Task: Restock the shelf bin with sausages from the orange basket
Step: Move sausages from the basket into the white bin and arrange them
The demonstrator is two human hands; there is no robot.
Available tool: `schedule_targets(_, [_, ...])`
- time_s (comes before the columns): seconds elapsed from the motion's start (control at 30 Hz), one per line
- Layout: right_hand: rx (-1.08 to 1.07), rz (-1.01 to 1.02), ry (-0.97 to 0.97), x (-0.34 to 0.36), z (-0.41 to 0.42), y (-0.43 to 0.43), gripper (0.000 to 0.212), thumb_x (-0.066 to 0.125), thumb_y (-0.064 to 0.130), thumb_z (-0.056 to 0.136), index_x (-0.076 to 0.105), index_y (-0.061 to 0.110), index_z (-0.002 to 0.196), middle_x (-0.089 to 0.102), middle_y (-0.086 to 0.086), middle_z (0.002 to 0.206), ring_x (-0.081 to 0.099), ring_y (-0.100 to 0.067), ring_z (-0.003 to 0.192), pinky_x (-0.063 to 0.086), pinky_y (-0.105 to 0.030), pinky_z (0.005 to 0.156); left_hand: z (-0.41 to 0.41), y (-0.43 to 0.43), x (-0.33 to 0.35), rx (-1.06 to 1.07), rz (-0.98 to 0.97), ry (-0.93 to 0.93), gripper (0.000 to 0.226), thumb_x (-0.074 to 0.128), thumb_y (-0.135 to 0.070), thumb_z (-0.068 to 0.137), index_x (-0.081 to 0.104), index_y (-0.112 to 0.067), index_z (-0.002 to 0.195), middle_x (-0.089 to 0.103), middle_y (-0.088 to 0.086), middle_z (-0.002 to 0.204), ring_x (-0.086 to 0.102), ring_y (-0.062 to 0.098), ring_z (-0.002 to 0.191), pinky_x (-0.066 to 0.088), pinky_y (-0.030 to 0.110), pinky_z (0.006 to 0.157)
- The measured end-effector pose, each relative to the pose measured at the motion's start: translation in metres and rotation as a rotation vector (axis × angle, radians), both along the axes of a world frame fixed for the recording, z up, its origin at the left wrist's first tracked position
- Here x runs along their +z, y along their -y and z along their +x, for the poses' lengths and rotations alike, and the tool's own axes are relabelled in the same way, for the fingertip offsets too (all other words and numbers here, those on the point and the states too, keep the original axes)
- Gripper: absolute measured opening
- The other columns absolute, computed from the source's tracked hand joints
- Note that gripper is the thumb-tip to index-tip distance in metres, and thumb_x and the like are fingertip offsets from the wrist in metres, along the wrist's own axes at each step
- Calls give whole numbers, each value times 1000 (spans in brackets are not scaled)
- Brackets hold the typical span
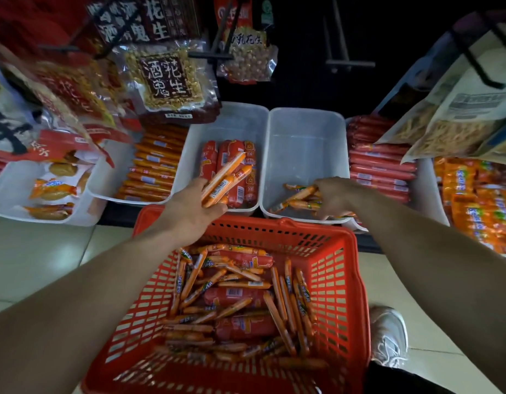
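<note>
Sausages (240, 297) are piled loose in the orange basket (334, 268) at the bottom centre of the frame, mostly thin orange sticks with a few fat red ones mixed in. Left hand (189, 206) sits just above the basket's far rim with its fingers wrapped around a small bunch of thin sticks (224, 180), which fan out toward the bin of fat red sausages (232, 166). Right hand (331, 197) is down in the near corner of the mostly empty bin (303, 143) right of centre, fingers curled over a few sticks (297, 199) lying on the floor of it, though I can't tell if it's gripping them or just laying them down. My guess is these things are light and fairly stiff, but the film wrap looks slick, so a bunch will want to slide apart. Grabbing them around the middle with the fingers closed all the way round seems the safe bet, and keeping them parallel so they stack flat.
</note>
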State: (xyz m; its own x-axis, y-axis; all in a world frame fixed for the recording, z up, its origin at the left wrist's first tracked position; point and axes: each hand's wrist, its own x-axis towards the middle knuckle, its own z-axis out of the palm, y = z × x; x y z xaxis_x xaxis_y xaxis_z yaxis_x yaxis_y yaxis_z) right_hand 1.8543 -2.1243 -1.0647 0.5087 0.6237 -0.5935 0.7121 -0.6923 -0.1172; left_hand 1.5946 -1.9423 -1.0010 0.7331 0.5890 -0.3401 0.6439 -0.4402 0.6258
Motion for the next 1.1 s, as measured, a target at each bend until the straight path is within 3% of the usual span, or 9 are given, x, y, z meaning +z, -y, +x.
schedule_targets(0.23, [-55, 269, -101, -4, 2, -16, 82, 89, 35, 68, 51, 30, 141, 57, 3, 139, 56, -23, 121, 44, -27, 93, 1, -3, -1, 11, -24, 12, 45, 66, -33, 93, 48, -21, 131, 59, -8, 105, 58, 5, 87, 42, 17, 66])
schedule_targets(0.33, [-87, 267, -183, -8, 0, -27, 81, 89, 37, 71, 51, 27, 142, 59, 3, 136, 56, -20, 122, 43, -27, 98, 3, -4, -2, 22, -31, 13, 45, 66, -32, 93, 48, -21, 133, 58, -12, 100, 57, 2, 85, 40, 15, 64])
schedule_targets(0.5, [-169, 344, -96, -12, 12, -8, 45, 75, 34, 85, 64, 23, 126, 66, 0, 122, 62, -21, 111, 48, -29, 94, 1, -6, -7, 4, -32, 1, 47, 67, -34, 93, 47, -22, 133, 60, -9, 103, 61, 6, 87, 42, 17, 65])
schedule_targets(0.57, [-159, 355, -66, -11, 19, 2, 40, 74, 35, 86, 66, 23, 123, 67, 0, 120, 62, -22, 111, 49, -32, 93, 3, -4, -9, 0, -25, -5, 45, 67, -34, 92, 48, -22, 131, 61, -7, 104, 62, 11, 89, 44, 20, 67])
schedule_targets(0.7, [152, 27, 7, -9, 15, 8, 28, 62, 44, 90, 67, 34, 115, 68, 8, 109, 62, -19, 102, 51, -34, 86, 7, 0, -12, -6, -35, -10, 41, 67, -33, 92, 49, -23, 127, 60, -11, 97, 61, 7, 85, 44, 19, 65])
schedule_targets(0.83, [370, -194, 56, -14, 6, 2, 17, 53, 44, 95, 65, 35, 102, 63, 12, 104, 57, -15, 98, 40, -38, 88, 8, 1, -16, -18, -33, -19, 39, 67, -33, 92, 50, -22, 125, 58, -14, 93, 59, 2, 81, 41, 17, 62])
schedule_targets(0.93, [181, 13, -148, -13, 8, -8, 8, 63, 32, 94, 68, 38, 92, 63, 11, 88, 60, -17, 93, 46, -33, 80, 8, -1, -20, -17, -13, -26, 37, 68, -34, 92, 52, -23, 124, 59, -15, 93, 59, 1, 82, 41, 17, 63])
schedule_targets(1.0, [87, 147, -213, -14, 6, -14, 14, 69, 31, 92, 73, 33, 105, 68, 9, 99, 62, -17, 102, 48, -31, 88, 8, -2, -23, -15, -9, -29, 38, 68, -34, 92, 52, -24, 126, 59, -16, 92, 59, 1, 81, 41, 16, 62])
schedule_targets(1.1, [28, 129, -153, -23, 6, -19, 34, 71, 35, 90, 69, 25, 123, 68, 2, 120, 62, -19, 112, 48, -35, 99, 9, -3, -29, -29, 0, -36, 42, 67, -33, 93, 50, -22, 129, 56, -18, 91, 57, -2, 80, 39, 13, 62])
